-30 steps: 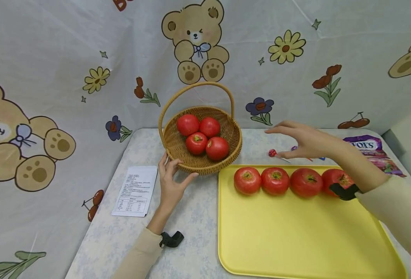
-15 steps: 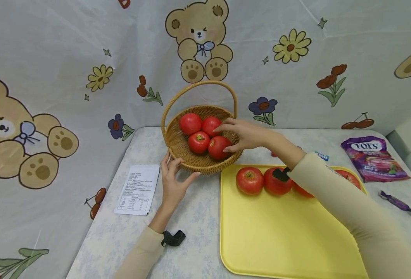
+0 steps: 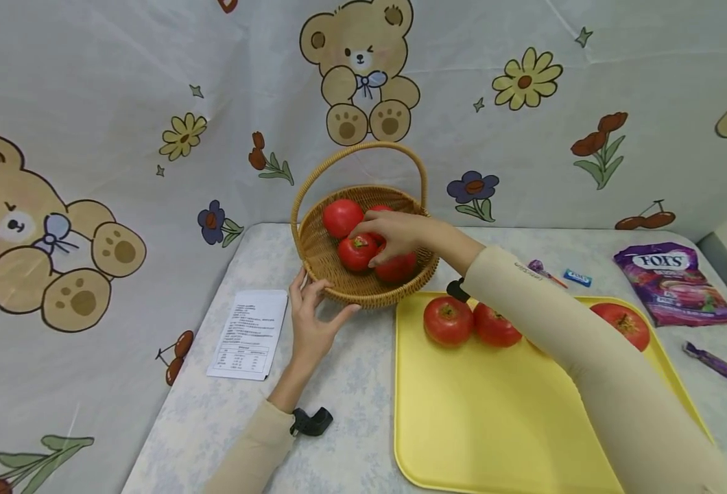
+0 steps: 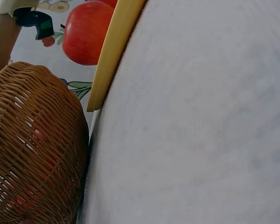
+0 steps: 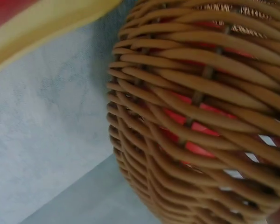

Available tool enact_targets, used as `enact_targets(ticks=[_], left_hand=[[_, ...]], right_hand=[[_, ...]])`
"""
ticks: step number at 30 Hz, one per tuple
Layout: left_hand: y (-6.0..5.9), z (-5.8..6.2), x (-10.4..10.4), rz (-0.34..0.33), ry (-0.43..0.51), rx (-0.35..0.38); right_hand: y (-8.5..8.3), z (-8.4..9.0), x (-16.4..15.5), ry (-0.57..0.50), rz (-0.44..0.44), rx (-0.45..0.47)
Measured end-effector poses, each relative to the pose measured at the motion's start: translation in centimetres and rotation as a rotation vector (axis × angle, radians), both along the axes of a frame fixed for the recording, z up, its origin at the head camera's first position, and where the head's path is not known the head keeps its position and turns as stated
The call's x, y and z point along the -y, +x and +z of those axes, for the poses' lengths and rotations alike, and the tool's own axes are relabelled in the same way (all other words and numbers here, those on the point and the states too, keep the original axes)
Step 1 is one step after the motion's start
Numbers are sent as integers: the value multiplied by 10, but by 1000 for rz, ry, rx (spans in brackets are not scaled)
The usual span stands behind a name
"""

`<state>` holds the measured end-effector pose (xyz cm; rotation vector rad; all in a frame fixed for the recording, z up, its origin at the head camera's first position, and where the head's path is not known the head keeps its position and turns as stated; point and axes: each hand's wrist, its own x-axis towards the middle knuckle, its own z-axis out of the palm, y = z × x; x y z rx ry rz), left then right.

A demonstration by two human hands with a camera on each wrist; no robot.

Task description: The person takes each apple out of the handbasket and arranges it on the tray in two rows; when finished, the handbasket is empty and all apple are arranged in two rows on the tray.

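A wicker basket with a hoop handle stands at the back of the table and holds several red tomatoes. My right hand reaches into it, fingers and thumb curled round the front-left tomato. Beside it lie another tomato and one further back. My left hand grips the basket's near rim. On the yellow tray to the right, tomatoes sit in a row, partly hidden by my right arm. The wrist views show the basket wall close up.
A printed paper slip lies left of the basket. A purple candy bag and loose wrapped candies lie at the right. A bear-patterned cloth closes off the back and left.
My right hand has swung left from above the tray's far edge into the basket and closed over a tomato. The left hand has stayed on the basket rim.
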<state>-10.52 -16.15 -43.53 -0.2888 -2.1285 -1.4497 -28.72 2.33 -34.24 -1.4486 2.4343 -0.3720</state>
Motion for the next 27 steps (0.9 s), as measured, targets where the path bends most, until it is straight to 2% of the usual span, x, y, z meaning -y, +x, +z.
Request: enact_targets(ticks=[7, 12, 19, 23, 27], left_hand=[[0, 0, 2, 4, -5, 10], [-1, 0, 4, 5, -3, 18], [-2, -1, 4, 1, 1, 18], [-2, 0, 3, 6, 0, 21], [-2, -1, 2, 1, 4, 16]], right_hand=[[-11, -13, 17, 47, 5, -30], [-15, -23, 22, 39, 21, -20], [-14, -29, 19, 1, 47, 11], [-12, -33, 18, 10, 86, 3], [-11, -37, 19, 28, 85, -9]])
